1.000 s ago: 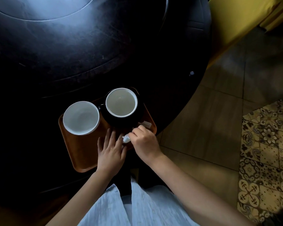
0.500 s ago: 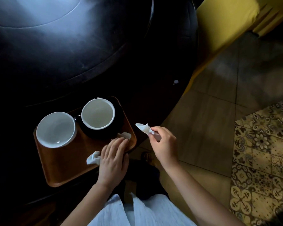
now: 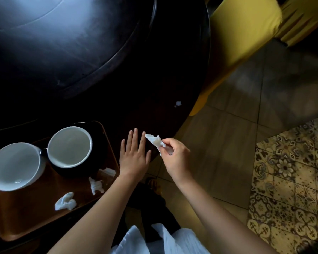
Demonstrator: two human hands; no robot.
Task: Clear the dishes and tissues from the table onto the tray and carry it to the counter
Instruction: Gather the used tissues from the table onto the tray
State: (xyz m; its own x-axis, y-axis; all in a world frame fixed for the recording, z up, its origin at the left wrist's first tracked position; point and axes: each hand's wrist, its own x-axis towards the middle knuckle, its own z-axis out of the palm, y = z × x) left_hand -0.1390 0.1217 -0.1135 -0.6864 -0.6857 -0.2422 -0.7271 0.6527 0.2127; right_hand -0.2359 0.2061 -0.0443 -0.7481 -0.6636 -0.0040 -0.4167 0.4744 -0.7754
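A brown tray lies at the near edge of the dark round table, at lower left. On it stand a white bowl and a black cup with a white inside. Three crumpled tissues lie on the tray: one near the front, one by the right rim, one beside the cup. My left hand lies flat and open on the table just right of the tray. My right hand pinches a white tissue beside it.
A small white scrap lies on the table near its right edge. A yellow chair stands at upper right. Beige floor tiles and a patterned tile patch lie to the right.
My left hand has left the tray and moved right onto the bare table, fingers spread. My right hand still holds its tissue. The view has shifted right, so the tray sits further left.
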